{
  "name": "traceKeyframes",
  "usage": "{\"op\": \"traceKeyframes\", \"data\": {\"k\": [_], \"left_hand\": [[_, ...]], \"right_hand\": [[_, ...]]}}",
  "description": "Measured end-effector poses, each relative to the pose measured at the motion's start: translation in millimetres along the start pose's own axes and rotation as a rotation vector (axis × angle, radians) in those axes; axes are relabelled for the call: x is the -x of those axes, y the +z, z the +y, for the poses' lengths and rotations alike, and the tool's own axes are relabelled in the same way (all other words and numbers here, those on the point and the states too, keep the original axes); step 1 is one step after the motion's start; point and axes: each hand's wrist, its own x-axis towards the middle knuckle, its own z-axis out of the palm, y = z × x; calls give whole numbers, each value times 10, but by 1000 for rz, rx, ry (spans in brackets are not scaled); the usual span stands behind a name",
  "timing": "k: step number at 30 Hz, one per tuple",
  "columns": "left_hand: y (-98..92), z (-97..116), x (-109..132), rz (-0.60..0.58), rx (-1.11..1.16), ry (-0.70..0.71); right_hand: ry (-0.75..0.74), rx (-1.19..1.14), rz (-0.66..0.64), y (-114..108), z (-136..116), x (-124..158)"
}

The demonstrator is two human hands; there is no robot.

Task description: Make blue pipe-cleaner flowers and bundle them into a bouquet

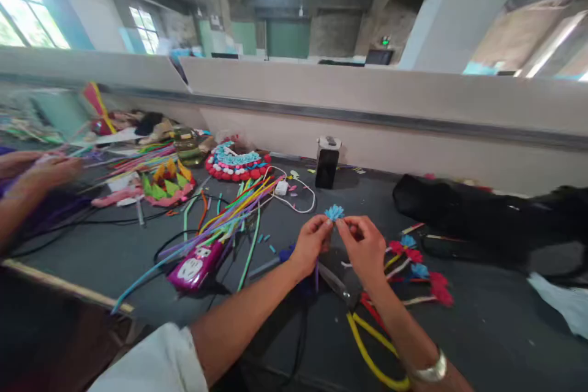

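Note:
A small blue fuzzy flower (334,213) is held up over the table between my two hands. My left hand (311,248) is closed in a pinch just under it, and a purple stem (316,277) hangs below those fingers. My right hand (366,249) pinches the flower's base from the other side. Beneath my hands lie pliers or scissors with yellow handles (374,358), partly covered by my right forearm. A blue tool (285,254), perhaps a glue gun, is half hidden behind my left wrist. Pink and blue flowers on stems (420,270) lie right of my right hand.
Colourful pipe cleaners (229,214) fan out of a purple packet (195,266) on the left. Behind are a beaded, crocheted-looking piece (239,162), a white cable (307,205) and an upright black device (327,166). A black bag (459,214) lies right. Another person's hands (50,171) work far left.

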Motion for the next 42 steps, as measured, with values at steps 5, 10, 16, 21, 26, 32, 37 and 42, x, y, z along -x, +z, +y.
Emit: {"op": "traceKeyframes", "data": {"k": [5, 10, 16, 21, 26, 32, 37, 42], "left_hand": [[28, 21, -9, 5, 26, -23], [32, 27, -7, -7, 43, -21], [49, 26, -7, 32, 4, 15], [63, 37, 8, 52, -37, 18], [58, 44, 14, 52, -63, -8], [43, 43, 10, 13, -81, -22], [34, 42, 8, 1, -95, -21], [25, 37, 0, -14, -98, -24]], "right_hand": [[15, -7, 3, -13, -9, -14], [51, -49, 7, -23, -45, -3], [114, -65, 6, -8, -35, 12], [132, -92, 6, -2, -21, -2], [52, -60, -16, -10, 9, -23], [-79, 8, -54, -33, 20, -24], [-142, 72, -88, -47, -7, -19], [-146, 82, -120, -52, 4, -23]]}}
